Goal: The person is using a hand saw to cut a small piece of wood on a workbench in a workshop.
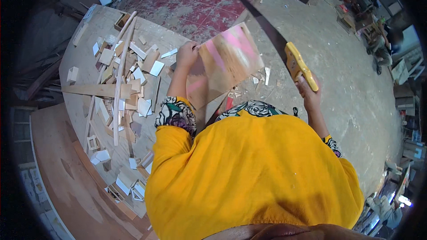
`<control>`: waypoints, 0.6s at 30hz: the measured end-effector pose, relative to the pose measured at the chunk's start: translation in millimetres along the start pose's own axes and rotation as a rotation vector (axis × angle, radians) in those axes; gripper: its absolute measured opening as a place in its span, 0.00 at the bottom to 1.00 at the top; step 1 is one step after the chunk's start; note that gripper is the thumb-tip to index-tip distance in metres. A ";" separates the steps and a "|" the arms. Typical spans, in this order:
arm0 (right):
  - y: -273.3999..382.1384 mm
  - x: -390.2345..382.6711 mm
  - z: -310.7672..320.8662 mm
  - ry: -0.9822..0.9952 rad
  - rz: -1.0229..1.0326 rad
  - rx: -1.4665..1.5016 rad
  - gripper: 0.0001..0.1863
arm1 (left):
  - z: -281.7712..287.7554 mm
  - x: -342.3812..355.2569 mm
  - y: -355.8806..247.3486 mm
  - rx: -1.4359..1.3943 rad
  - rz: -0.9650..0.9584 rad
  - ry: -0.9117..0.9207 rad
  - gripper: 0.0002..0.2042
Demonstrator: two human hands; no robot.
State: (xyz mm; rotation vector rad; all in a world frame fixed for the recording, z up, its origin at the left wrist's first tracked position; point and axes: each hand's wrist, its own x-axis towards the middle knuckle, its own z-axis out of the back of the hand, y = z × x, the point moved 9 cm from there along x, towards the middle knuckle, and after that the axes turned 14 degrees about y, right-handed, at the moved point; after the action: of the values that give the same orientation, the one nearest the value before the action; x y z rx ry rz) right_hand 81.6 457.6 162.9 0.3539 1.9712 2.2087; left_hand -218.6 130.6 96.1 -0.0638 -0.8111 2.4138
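Note:
My right hand (pixel 307 90) is closed around the yellow handle of a handsaw (pixel 293 60). The saw's dark, curved blade points up and away to the left, raised in the air and apart from the wood. With my left hand (pixel 187 54) I grip the upper left edge of a thin wooden board (pixel 229 69) streaked with pink paint. The board is tilted in front of me, beside the edge of a work table. Part of my left hand's fingers is hidden against the board.
On the left, a plywood table (pixel 162 31) carries many wood offcuts (pixel 133 89) and long strips (pixel 120 75). Wood scraps (pixel 267 75) lie on the concrete floor (pixel 351 120). A dark red tiled patch (pixel 182 0) is ahead. At the far right is another person (pixel 393 38).

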 end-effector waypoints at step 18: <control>-72.7 -38.4 -51.8 0.304 -0.205 -0.063 0.10 | -120.5 -82.8 25.0 0.404 0.478 0.117 0.34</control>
State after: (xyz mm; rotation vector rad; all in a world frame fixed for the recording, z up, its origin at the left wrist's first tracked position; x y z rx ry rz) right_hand 101.2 406.2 82.8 -0.1970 1.9665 2.2909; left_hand -136.3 134.2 -27.2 -0.2634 -0.2582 2.9436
